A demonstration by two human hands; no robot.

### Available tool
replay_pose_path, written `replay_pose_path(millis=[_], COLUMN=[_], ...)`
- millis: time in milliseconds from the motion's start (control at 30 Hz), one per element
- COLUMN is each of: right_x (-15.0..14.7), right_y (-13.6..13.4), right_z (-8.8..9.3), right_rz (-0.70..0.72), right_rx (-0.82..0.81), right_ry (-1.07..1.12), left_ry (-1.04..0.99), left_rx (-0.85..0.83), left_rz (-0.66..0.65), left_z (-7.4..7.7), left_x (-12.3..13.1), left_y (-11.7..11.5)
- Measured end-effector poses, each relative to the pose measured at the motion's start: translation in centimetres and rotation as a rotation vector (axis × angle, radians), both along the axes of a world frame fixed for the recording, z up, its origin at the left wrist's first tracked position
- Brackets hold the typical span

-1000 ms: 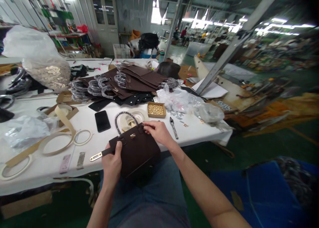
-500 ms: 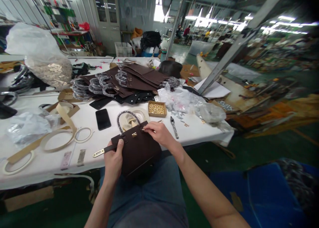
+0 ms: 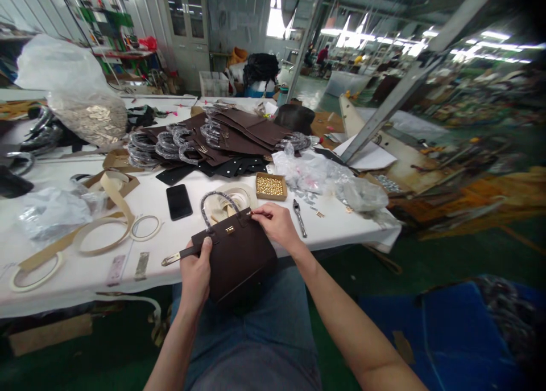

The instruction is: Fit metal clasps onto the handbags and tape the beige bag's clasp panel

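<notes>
A dark brown handbag [image 3: 243, 260] rests tilted on my lap against the table edge. Its wrapped handle [image 3: 219, 194] stands up, and a small gold-coloured clasp plate [image 3: 230, 230] sits on the upper front. My left hand [image 3: 197, 274] grips the bag's left side, thumb on the front panel. Beside that hand a strap with a metal end plate [image 3: 171, 258] sticks out to the left. At the bag's upper right corner, my right hand [image 3: 275, 225] pinches a narrow dark piece, seemingly a strap; the fingers partly hide it, near a small metal glint.
On the white table lie a phone [image 3: 178, 202], a box of gold-coloured studs [image 3: 271, 186], a metal hand tool [image 3: 299, 218], tape rolls [image 3: 145, 228] and plastic bags [image 3: 307, 172]. Brown bag pieces [image 3: 251, 130] are piled behind. A metal post [image 3: 384, 106] slants up at the right.
My right fingers have shifted slightly up and right at the bag's corner, and a dark piece now shows between them. My left hand keeps its grip. The view has shifted slightly.
</notes>
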State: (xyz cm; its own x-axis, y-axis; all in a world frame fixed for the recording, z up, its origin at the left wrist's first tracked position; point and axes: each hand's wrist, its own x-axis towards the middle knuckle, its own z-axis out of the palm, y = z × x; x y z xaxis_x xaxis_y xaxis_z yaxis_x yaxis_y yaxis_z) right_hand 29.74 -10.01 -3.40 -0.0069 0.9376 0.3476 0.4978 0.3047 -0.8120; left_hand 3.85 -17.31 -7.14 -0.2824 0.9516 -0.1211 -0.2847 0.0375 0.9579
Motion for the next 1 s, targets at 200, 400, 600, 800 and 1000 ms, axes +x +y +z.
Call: replay_pose_path(millis=[200, 400, 600, 800, 1000], right_x=[0.3, -0.5, -0.3, 0.3, 0.8], right_y=[-0.5, -1.0, -0.8, -1.2, -1.2], right_z=[0.4, 0.3, 0.4, -0.1, -1.2], right_rz=[-0.023, -0.065, -0.044, -0.014, -0.021], right_rx=[0.011, -0.039, -0.035, 0.020, 0.006], right_ry=[-0.114, -0.027, -0.041, -0.129, -0.123], left_ry=[0.173, 0.271, 0.286, 0.264, 0.319], left_rx=[0.055, 0.088, 0.069, 0.054, 0.064], left_rz=[0.050, 0.035, 0.035, 0.041, 0.042], left_z=[0.4, 1.1, 1.4, 1.3, 2.1], left_x=[0.3, 0.4, 0.6, 0.9, 1.1], left_y=[-0.3, -0.5, -0.7, -0.7, -0.7])
